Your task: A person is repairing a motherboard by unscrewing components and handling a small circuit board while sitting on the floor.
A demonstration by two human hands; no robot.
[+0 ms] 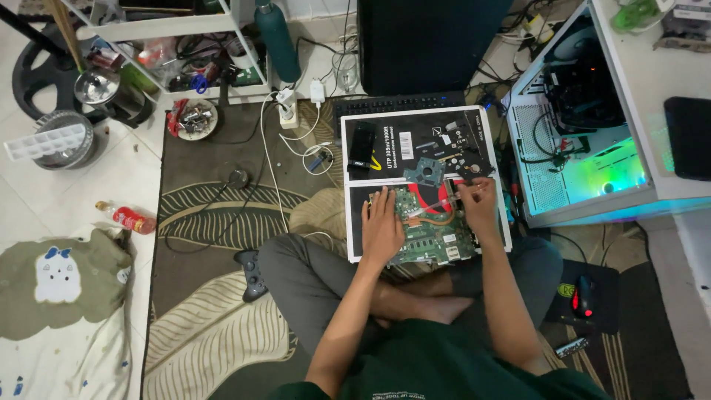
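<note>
Green fibreglass fills the middle of our view: a green rectangular laptop circuit board (429, 230) with a copper heat pipe curving across it lies on a flat black-and-white cardboard box (385, 141) that rests on our crossed legs. Our left hand (382, 226) lies open, palm down and fingers spread, pressing on the left edge of the board. Our right hand (478, 207) sits at the board's upper right corner with its fingers pinched around a thin light-coloured tool (444, 204) that slants down towards the copper pipe; what kind of tool it is, we cannot make out. Just above the board on the box we see a small grey metal bracket with a round hole (425, 172), and near the box's top left corner a small black rectangular device (361, 144). A black keyboard (400, 102) runs along the far edge of the box. Off to our right stands a white open computer case glowing green inside (585, 148), and a black mouse with red lights (585, 296) rests on a dark pad by our right knee. To our left, a black game controller (253, 274) lies on the leaf-patterned rug, with a white power strip (287, 110) further up.
</note>
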